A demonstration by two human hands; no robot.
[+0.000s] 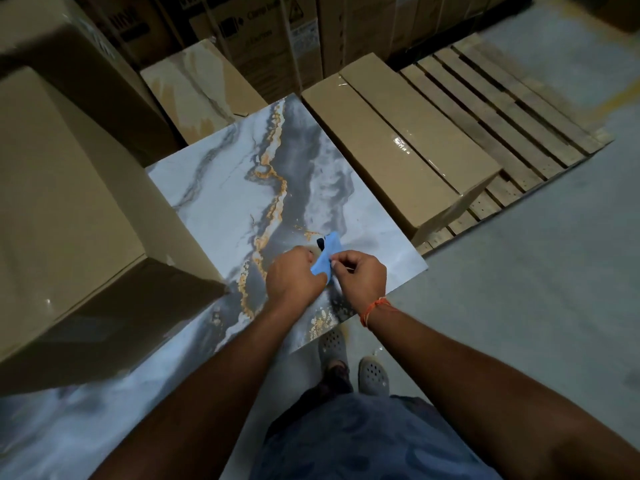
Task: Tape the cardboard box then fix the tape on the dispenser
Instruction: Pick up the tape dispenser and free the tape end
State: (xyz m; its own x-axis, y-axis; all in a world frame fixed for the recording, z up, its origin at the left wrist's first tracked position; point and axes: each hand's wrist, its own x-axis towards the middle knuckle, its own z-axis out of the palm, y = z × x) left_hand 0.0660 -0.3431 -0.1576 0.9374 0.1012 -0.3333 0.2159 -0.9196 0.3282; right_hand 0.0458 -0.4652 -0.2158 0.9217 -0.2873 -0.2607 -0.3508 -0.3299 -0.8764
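Both hands point(325, 271) grip the blue dispenser point(325, 256) over the marbled slab's point(225, 188) near edge, bare floor point(519, 289) rightward.

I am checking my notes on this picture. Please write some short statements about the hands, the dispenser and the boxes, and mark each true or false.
1. Both hands, left and right, are at the blue dispenser. True.
2. The dispenser is over a wooden pallet. False: it is over the marble tile.
3. The right wrist wears an orange thread. True.
4. The taped box lies left of the tile. False: it lies right, on the pallet.
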